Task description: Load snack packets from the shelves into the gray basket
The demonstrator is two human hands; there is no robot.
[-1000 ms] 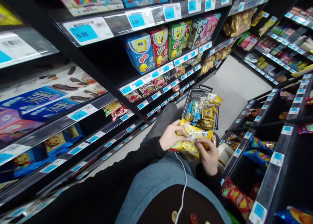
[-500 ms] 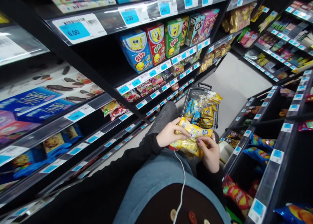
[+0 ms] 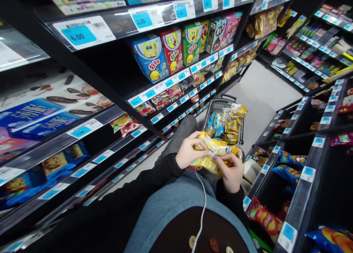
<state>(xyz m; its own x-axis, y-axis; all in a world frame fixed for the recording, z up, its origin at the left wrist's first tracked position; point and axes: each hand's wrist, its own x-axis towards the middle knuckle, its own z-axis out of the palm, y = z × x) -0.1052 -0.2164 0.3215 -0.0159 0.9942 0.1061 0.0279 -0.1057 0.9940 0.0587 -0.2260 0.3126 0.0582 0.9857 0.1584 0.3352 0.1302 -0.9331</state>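
Above my lap, my left hand (image 3: 191, 149) and my right hand (image 3: 231, 169) both grip a yellow snack bag (image 3: 218, 147). Thumbs and fingertips pinch it near its middle, my left from the left side and my right from the right. A second yellow packet (image 3: 208, 164) lies just below, against my lap and partly covered by my hands; whether it is joined to the first I cannot tell. Just beyond my hands stands a grey shopping basket (image 3: 220, 105) on the floor, holding blue packets (image 3: 216, 123) and yellow packets (image 3: 233, 126).
Shelves with price tags run along the left, bearing cartoon snack boxes (image 3: 151, 58) and blue biscuit boxes (image 3: 41, 115). On the right, low black bins hold chip bags (image 3: 264, 218). Pale floor (image 3: 255, 89) stretches between them. A white cable (image 3: 203, 209) hangs down in front of me.
The upper yellow bag is tilted and folded more between my fingertips, and my hands have drawn slightly closer together. The whole view has shifted a little.
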